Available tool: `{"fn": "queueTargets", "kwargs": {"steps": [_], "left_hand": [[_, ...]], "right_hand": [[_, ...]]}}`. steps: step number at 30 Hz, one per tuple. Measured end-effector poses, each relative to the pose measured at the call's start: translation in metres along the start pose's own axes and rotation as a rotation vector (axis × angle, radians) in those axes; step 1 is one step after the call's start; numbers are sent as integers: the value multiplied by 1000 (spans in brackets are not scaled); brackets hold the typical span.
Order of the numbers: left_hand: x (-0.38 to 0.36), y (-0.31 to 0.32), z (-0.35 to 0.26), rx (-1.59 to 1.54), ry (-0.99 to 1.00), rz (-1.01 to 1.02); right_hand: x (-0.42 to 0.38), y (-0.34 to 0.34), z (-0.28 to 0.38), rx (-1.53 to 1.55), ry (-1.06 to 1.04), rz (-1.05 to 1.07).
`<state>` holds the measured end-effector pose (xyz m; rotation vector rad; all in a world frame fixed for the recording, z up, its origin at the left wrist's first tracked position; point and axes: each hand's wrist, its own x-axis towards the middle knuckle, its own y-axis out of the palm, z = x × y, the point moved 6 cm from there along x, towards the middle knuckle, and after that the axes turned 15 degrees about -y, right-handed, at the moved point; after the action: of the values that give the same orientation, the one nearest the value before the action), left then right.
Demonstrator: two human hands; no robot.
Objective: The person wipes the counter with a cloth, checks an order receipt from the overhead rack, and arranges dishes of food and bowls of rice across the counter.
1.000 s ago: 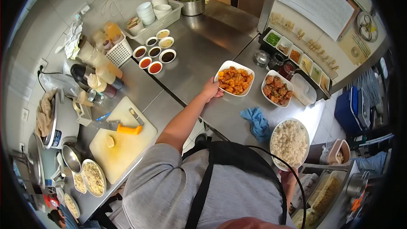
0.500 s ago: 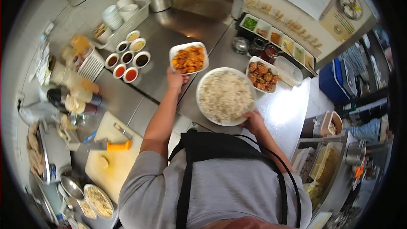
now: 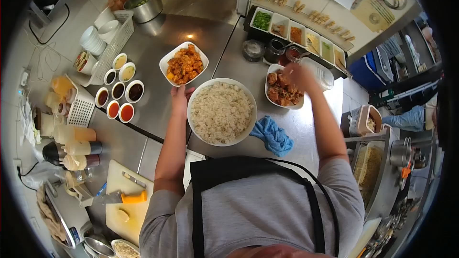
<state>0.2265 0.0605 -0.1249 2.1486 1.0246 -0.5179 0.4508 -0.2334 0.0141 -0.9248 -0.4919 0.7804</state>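
Note:
My left hand (image 3: 180, 97) is at the near edge of a squarish white bowl (image 3: 166, 75) filled with orange-glazed chunks (image 3: 185, 64). Its fingers are closed against that rim and partly hidden under it. Right beside it stands a large round white bowl (image 3: 192, 126) heaped with cooked rice (image 3: 222, 113). My right hand (image 3: 300, 76), smeared by motion, is over the right side of another white bowl (image 3: 288, 105) of browned, glazed pieces (image 3: 282, 89). I cannot make out its fingers. A crumpled blue cloth (image 3: 273, 136) lies on the counter just right of the rice bowl.
Several small sauce cups (image 3: 118, 91) stand at left, near a white basket (image 3: 117, 43) and a metal pot (image 3: 146, 7). A tray of garnishes (image 3: 296, 33) and jars (image 3: 275, 50) line the back right. An orange-handled knife (image 3: 133, 197) lies on the cutting board (image 3: 119, 220).
My right hand has left the rice bowl's rim and moved up and right to the browned pieces. The blue cloth has come into sight. The whole view has shifted slightly.

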Motion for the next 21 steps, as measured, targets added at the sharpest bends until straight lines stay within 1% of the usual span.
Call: {"fn": "queueTargets", "kwargs": {"steps": [1,2,4,5,6,7,10,11,13,14,17,18,21], "left_hand": [[-1,-1,6,15,-24,22],[-8,-2,6,156,15,-60],[-23,7,4,386,123,-36],[-28,9,3,503,174,-23],[-29,10,7,536,151,17],[-32,10,7,547,139,11],[-31,11,6,576,123,-14],[-27,6,8,587,122,-25],[-24,4,10,593,120,-29],[-25,4,9,588,120,-27],[-32,12,6,553,113,-18],[-34,13,5,552,112,-18],[-35,12,6,551,109,-30]], "right_hand": [[24,-34,-7,-343,-13,-158],[39,-58,-19,-416,160,-229],[77,-63,-85,-597,157,-141],[84,-62,-100,-581,221,-87],[91,-59,-111,-564,280,-34],[97,-55,-121,-545,335,16],[120,-44,-146,-632,197,155],[121,-46,-146,-650,193,165],[126,-46,-142,-687,188,179],[127,-52,-138,-656,236,86],[126,-66,-100,-842,200,126],[126,-66,-100,-927,180,45],[123,-54,-122,-778,236,33]]}}
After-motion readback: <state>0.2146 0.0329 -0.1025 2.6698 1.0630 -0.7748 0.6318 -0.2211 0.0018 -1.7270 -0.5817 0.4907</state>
